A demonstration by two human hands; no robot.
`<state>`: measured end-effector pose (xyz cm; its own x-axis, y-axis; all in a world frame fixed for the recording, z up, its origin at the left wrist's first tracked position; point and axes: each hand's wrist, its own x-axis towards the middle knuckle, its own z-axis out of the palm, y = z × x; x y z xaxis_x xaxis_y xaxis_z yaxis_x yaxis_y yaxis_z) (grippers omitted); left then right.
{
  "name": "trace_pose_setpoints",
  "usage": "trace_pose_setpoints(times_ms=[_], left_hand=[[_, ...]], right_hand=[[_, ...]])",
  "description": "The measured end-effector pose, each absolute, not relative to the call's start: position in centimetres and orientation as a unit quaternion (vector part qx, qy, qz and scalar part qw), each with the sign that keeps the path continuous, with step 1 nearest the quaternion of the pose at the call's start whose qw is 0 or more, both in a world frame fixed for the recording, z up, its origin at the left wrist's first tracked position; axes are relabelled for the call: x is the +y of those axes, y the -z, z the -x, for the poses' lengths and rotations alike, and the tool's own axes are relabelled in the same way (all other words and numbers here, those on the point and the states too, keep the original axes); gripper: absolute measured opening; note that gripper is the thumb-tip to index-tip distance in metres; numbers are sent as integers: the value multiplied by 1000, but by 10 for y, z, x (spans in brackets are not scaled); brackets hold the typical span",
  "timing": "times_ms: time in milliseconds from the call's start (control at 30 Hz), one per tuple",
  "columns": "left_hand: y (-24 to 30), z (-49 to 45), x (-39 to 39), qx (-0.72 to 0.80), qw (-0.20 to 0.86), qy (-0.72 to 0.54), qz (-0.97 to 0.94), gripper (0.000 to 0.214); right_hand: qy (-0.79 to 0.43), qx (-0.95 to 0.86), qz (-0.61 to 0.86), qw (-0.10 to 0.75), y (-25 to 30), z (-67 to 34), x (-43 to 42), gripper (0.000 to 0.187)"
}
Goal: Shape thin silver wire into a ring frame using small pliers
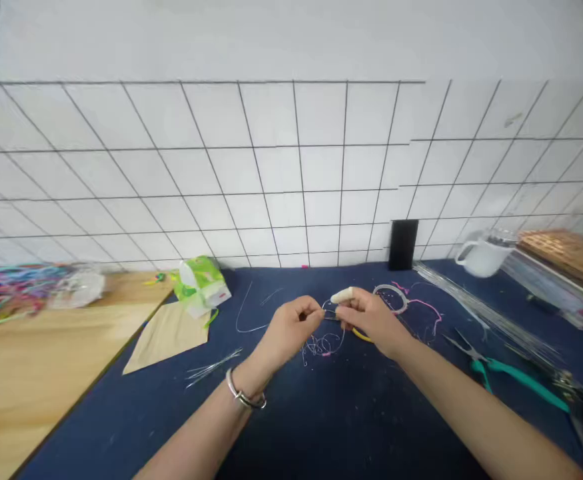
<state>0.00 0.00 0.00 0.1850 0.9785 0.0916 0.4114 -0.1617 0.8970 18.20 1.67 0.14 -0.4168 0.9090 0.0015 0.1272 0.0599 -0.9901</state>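
My left hand [296, 327], with a silver bangle at the wrist, is closed in a pinch on thin wire [330, 315]. Facing it, my right hand [368, 319] grips the other end of the same wire between thumb and fingers; a pale cover wraps one of its fingers. The wire spans the small gap between my hands. Below them a tangle of fine wire [324, 345] lies on the dark blue cloth. A yellow curved piece [362, 335] shows under my right hand, and a pale ring [396, 298] with pink cord [428, 308] lies just beyond it.
Teal-handled pliers [511, 377] and a bundle of long wires [464, 300] lie at right, near a white cup [484, 257]. A black block [402, 245] stands against the tiled wall. At left are a green tissue pack [204, 283], cut wires [214, 368] and colourful cords [16, 290].
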Motion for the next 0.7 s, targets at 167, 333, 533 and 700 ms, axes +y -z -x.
trace_pose_setpoints(times_ms=[167, 333, 533, 700], left_hand=[[2, 1, 1, 533, 366, -421, -637, 20], [7, 0, 2, 523, 367, -457, -619, 22], [7, -2, -1, 491, 417, -472, -602, 23], [7, -6, -2, 463, 440, -494, -589, 21]], right_hand=[[-491, -683, 431, 328, 2, -183, 18, 17], [-479, -684, 440, 330, 5, -181, 17, 18], [-510, -653, 431, 357, 9, -180, 18, 16], [-513, -647, 433, 363, 11, -181, 19, 15]])
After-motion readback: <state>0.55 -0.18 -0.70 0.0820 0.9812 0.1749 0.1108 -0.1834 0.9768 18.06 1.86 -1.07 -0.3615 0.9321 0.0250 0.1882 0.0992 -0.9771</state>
